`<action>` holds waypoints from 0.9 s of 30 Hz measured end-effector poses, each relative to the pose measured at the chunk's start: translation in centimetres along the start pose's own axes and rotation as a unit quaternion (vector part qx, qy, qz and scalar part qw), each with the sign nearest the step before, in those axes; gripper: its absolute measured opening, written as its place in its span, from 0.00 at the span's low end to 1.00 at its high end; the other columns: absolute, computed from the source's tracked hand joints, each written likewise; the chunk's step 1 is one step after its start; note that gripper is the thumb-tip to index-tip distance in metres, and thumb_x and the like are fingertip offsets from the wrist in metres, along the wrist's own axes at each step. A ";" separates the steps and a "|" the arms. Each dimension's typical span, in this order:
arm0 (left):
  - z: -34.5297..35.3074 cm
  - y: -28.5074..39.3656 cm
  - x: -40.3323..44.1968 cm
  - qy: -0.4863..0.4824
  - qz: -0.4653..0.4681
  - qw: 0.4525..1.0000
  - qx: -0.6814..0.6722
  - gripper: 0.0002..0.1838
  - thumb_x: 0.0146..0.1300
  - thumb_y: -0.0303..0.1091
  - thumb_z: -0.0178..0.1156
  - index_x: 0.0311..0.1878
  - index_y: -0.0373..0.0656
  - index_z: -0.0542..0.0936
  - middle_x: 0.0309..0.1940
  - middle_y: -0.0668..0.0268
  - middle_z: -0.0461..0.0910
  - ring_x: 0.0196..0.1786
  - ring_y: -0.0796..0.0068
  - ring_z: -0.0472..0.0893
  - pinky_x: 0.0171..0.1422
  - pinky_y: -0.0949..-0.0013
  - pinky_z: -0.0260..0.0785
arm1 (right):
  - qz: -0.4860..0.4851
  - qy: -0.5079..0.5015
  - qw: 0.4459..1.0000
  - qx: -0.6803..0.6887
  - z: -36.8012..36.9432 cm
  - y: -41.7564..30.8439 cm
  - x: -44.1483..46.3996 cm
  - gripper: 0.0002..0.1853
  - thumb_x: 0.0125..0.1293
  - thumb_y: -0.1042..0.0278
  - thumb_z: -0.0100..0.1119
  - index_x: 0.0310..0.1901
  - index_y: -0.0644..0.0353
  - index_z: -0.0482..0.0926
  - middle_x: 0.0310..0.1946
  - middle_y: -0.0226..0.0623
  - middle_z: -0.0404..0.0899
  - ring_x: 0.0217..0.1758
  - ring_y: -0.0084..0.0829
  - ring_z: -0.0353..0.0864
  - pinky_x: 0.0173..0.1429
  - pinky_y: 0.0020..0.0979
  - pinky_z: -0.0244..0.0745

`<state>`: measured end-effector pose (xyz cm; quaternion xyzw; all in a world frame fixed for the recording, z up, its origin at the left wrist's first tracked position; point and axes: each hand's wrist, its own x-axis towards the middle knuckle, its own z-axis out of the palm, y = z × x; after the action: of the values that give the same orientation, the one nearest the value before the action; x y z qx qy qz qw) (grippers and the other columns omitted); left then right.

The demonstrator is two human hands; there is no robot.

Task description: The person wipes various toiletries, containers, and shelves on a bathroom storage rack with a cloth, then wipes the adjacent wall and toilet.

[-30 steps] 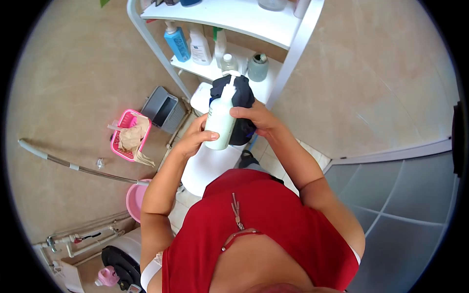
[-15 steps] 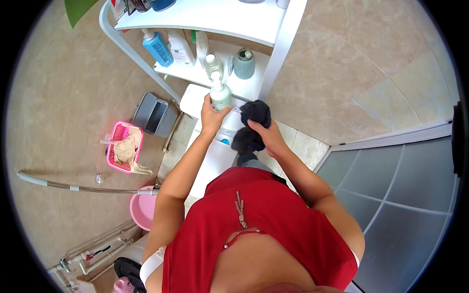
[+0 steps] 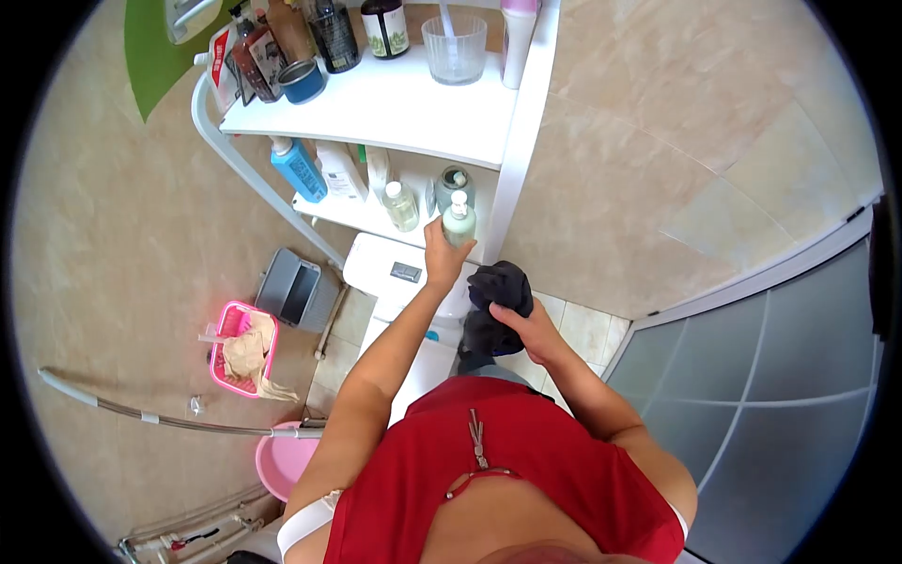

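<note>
My left hand [image 3: 443,256] is wrapped round a pale green pump bottle [image 3: 458,222], upright at the right end of the lower white shelf [image 3: 362,212]. A clear bottle [image 3: 401,207] stands just to its left, and a grey-green jar [image 3: 456,180] is right behind it. Whether the bottle's base touches the shelf cannot be seen. Lower and to the right, my right hand [image 3: 526,324] grips a bunched black cloth [image 3: 500,289], which hangs beside the white toilet [image 3: 385,273].
The upper shelf [image 3: 376,108] holds several bottles, a blue tin [image 3: 302,82] and a glass cup [image 3: 454,56]. A grey bin [image 3: 289,289], a pink basket [image 3: 244,350] and a pink basin [image 3: 287,461] are at left. A frosted glass panel [image 3: 752,404] stands at right.
My left hand has carried the pump bottle away from my body to the lower shelf. The black cloth, earlier against the bottle, is now apart in my right hand. The view has tilted up.
</note>
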<state>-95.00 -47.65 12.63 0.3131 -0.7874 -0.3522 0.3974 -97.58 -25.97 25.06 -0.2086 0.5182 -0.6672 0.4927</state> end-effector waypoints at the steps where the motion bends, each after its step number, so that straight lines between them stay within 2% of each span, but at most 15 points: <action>1: -0.1 0.0 0.0 0.004 0.005 1.000 0.000 0.45 0.44 0.29 0.77 0.66 0.36 0.63 0.51 0.52 0.69 0.55 0.53 0.73 0.60 0.59 0.68 | -0.002 -0.005 1.000 0.003 0.2 -0.1 0.0 0.19 0.64 0.65 0.66 0.54 0.63 0.77 0.43 0.30 0.80 0.44 0.22 0.78 0.50 0.28 0.74; 4: -1.5 0.6 -0.7 0.015 0.016 1.000 0.016 0.45 0.46 0.28 0.75 0.67 0.35 0.63 0.51 0.52 0.69 0.55 0.55 0.73 0.60 0.60 0.68 | -0.003 -0.021 1.000 0.013 0.5 -0.7 0.1 0.19 0.64 0.65 0.66 0.54 0.63 0.77 0.44 0.31 0.80 0.45 0.22 0.79 0.52 0.28 0.74; 5: -2.6 1.0 -1.4 0.019 0.000 1.000 0.003 0.36 0.50 0.26 0.71 0.62 0.34 0.66 0.49 0.54 0.70 0.51 0.59 0.73 0.57 0.62 0.68 | -0.008 -0.017 1.000 0.010 0.5 -0.8 0.0 0.19 0.64 0.65 0.66 0.54 0.63 0.77 0.44 0.31 0.80 0.45 0.22 0.79 0.52 0.28 0.74; 8: -8.2 6.7 -1.1 0.095 0.053 0.993 -0.052 0.26 0.52 0.25 0.67 0.55 0.34 0.70 0.46 0.56 0.70 0.48 0.64 0.72 0.54 0.64 0.67 | -0.020 -0.014 1.000 0.013 0.4 -1.4 0.2 0.20 0.64 0.64 0.67 0.55 0.62 0.77 0.45 0.31 0.81 0.46 0.23 0.79 0.53 0.29 0.74; 10: -12.0 12.7 2.5 0.206 0.211 0.955 -0.026 0.20 0.54 0.24 0.65 0.50 0.36 0.71 0.44 0.59 0.70 0.45 0.66 0.71 0.52 0.65 0.66 | -0.013 -0.016 0.999 0.030 0.2 -1.3 0.2 0.20 0.63 0.64 0.67 0.55 0.62 0.77 0.45 0.31 0.81 0.47 0.23 0.79 0.54 0.29 0.74; 13: -15.5 19.0 9.7 0.206 0.262 0.943 -0.003 0.22 0.57 0.31 0.66 0.55 0.37 0.73 0.49 0.57 0.72 0.50 0.63 0.73 0.56 0.63 0.66 | -0.013 -0.033 0.999 0.033 1.1 -1.6 0.4 0.21 0.63 0.64 0.67 0.55 0.62 0.78 0.46 0.31 0.81 0.47 0.24 0.80 0.55 0.29 0.74; 16: -14.8 20.7 16.9 0.158 0.291 0.944 0.007 0.28 0.56 0.42 0.70 0.58 0.41 0.75 0.55 0.54 0.74 0.56 0.60 0.73 0.58 0.62 0.68 | -0.019 -0.064 0.997 0.034 1.9 -1.2 0.9 0.22 0.63 0.63 0.68 0.56 0.61 0.77 0.47 0.31 0.81 0.47 0.24 0.80 0.55 0.29 0.74; 19: -12.6 19.8 22.2 0.071 0.209 0.975 0.007 0.33 0.51 0.48 0.72 0.57 0.39 0.76 0.55 0.50 0.75 0.55 0.51 0.75 0.62 0.60 0.68 | -0.020 -0.086 0.995 0.035 3.1 -1.4 0.9 0.22 0.63 0.63 0.68 0.57 0.61 0.77 0.47 0.31 0.81 0.48 0.24 0.80 0.56 0.29 0.74; 22: -11.8 19.4 23.9 0.022 0.195 0.980 0.019 0.30 0.48 0.53 0.73 0.47 0.41 0.80 0.46 0.51 0.81 0.47 0.53 0.80 0.54 0.60 0.71 | -0.023 -0.092 0.994 0.051 3.5 -1.5 0.6 0.22 0.64 0.63 0.66 0.58 0.61 0.76 0.48 0.32 0.81 0.49 0.25 0.80 0.57 0.30 0.73; 25: -12.5 19.7 23.6 0.026 0.108 0.993 0.041 0.24 0.48 0.52 0.73 0.38 0.42 0.81 0.37 0.55 0.83 0.40 0.56 0.82 0.47 0.59 0.72 | -0.026 -0.085 0.993 0.077 4.1 -2.5 0.1 0.22 0.67 0.60 0.63 0.60 0.60 0.75 0.50 0.31 0.80 0.50 0.25 0.79 0.57 0.31 0.74; 27: -13.6 19.8 21.9 0.058 0.137 0.987 0.062 0.23 0.49 0.52 0.73 0.37 0.41 0.82 0.35 0.59 0.83 0.38 0.63 0.81 0.44 0.65 0.72 | -0.013 -0.070 0.991 0.111 3.4 -2.0 0.6 0.23 0.67 0.58 0.63 0.60 0.60 0.74 0.51 0.31 0.80 0.51 0.25 0.79 0.57 0.31 0.74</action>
<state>-98.42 -57.78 43.32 0.2463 -0.8189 -0.2260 0.4665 -96.03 -28.24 28.02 -0.2054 0.4029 -0.7105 0.5391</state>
